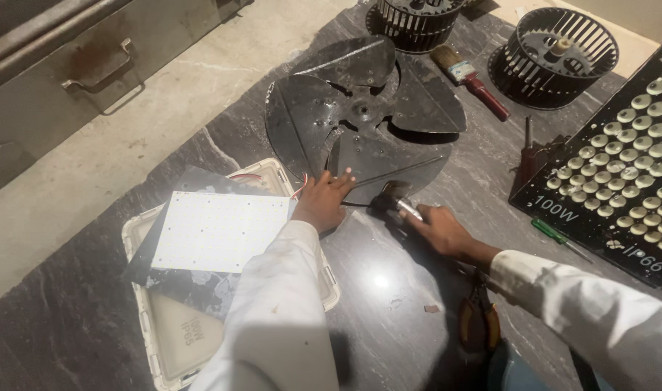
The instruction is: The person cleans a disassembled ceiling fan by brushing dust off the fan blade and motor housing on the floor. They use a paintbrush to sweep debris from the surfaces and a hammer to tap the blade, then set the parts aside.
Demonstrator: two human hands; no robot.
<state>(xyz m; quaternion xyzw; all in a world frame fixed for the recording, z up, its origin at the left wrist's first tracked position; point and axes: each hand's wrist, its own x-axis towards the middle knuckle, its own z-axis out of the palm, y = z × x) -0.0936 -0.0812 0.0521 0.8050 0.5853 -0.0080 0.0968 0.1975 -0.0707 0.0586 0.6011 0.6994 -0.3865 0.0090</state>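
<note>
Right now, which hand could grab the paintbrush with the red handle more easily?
The right hand, probably. It sits on the same side of the table as the paintbrush, though it grips a small dark tool that it would have to set down. The left hand rests beside the black fan blade, farther across.

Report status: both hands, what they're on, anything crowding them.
Left hand open, fingertips on black fan blade. Right hand gripping small metal-tipped tool at blade's edge. White LED panel beside left wrist; pliers under right forearm.
</note>
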